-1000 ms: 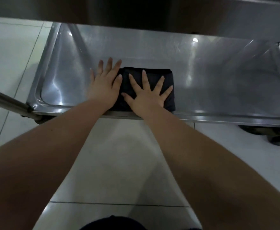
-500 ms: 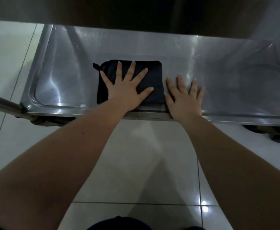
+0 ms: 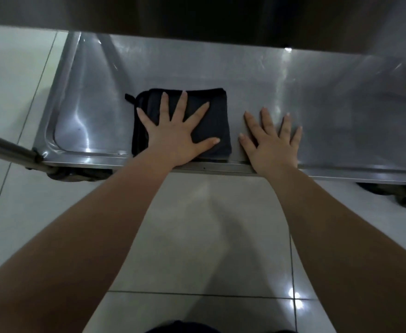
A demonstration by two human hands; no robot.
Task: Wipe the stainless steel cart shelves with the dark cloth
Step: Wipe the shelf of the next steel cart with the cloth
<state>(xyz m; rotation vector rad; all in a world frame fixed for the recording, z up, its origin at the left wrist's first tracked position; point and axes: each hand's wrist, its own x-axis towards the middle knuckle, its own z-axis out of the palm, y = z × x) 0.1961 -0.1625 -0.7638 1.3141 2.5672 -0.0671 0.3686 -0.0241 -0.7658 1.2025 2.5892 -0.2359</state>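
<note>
Two surfaces are noted: pale tiled floor (image 3: 197,236), and over it the steel cart shelf (image 3: 341,104). Folded dark cloth (image 3: 218,116) is laid by its front rim, left of centre. Left hand (image 3: 173,138) is pressed flat on it, fingers spread. Right hand (image 3: 271,145) is laid flat on bare steel just beside the cloth — fingers spread.

Pale glossy floor tiles (image 3: 192,236) fill the lower frame; dark grout lines (image 3: 173,293) cross at 5 o'clock, beside a bright light glint (image 3: 297,305).
</note>
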